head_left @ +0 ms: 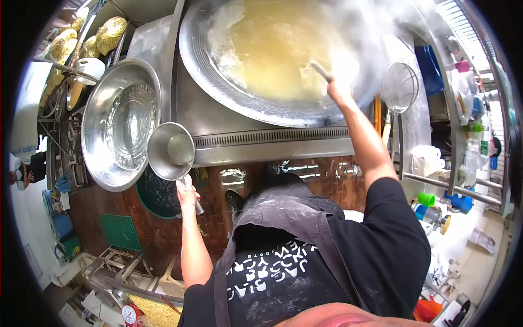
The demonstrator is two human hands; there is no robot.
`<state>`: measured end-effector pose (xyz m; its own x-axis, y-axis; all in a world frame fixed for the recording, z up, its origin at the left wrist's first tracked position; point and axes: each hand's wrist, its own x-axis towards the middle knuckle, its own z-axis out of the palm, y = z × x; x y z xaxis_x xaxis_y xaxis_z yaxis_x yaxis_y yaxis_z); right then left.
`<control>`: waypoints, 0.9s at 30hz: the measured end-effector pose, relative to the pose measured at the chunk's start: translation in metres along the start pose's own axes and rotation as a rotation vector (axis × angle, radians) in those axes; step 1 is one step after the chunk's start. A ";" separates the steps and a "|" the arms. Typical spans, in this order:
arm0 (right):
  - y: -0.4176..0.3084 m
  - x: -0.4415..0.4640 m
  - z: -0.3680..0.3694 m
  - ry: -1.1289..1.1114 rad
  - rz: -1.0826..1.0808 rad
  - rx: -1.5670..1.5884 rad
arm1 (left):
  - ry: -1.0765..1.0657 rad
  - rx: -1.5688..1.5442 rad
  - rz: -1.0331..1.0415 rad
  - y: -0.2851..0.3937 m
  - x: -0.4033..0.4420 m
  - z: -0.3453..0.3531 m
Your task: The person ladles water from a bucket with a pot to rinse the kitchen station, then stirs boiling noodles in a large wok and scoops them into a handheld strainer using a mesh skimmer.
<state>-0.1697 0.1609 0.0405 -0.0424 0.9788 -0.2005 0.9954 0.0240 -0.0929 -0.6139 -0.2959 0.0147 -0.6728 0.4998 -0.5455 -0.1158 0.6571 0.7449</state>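
My left hand (188, 194) is wrapped round the handle of a deep metal ladle (163, 162). A pale patch, perhaps a little liquid, shows in its bowl, which overlaps the rim of a large steel basin (93, 139). Over a huge steaming wok (210, 90) of cloudy yellowish liquid, my right hand (340, 91) is closed on a grey rod-like handle (320, 71). Steam and glare hide whatever tool head it may have. The basin holds some clear liquid and stands left of the wok.
A wire strainer (400, 87) lies right of the wok. A steel stove edge (272, 147) runs before me. Below the basin stands a dark green tub (158, 193) on the wet floor (215, 229). Yellow noodle-like bundles (111, 35) sit on the left rack.
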 end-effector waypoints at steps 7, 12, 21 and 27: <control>-0.001 0.078 -0.031 -0.102 -0.035 0.062 | 0.008 0.009 0.006 0.010 0.000 0.005; 0.038 -0.025 -0.111 -0.368 0.148 1.119 | -0.054 0.029 0.058 -0.004 0.007 -0.009; 0.114 -0.256 -0.254 -0.006 0.054 0.262 | -0.115 0.164 0.096 -0.006 0.014 -0.028; 0.152 -0.266 -0.263 -0.068 -0.113 0.075 | -0.115 0.147 0.078 -0.012 0.020 -0.027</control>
<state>0.0151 -0.0420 0.3365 -0.1617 0.9546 -0.2500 0.9748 0.1150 -0.1911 -0.6452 -0.3091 0.0051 -0.5868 0.6078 -0.5350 0.0467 0.6850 0.7270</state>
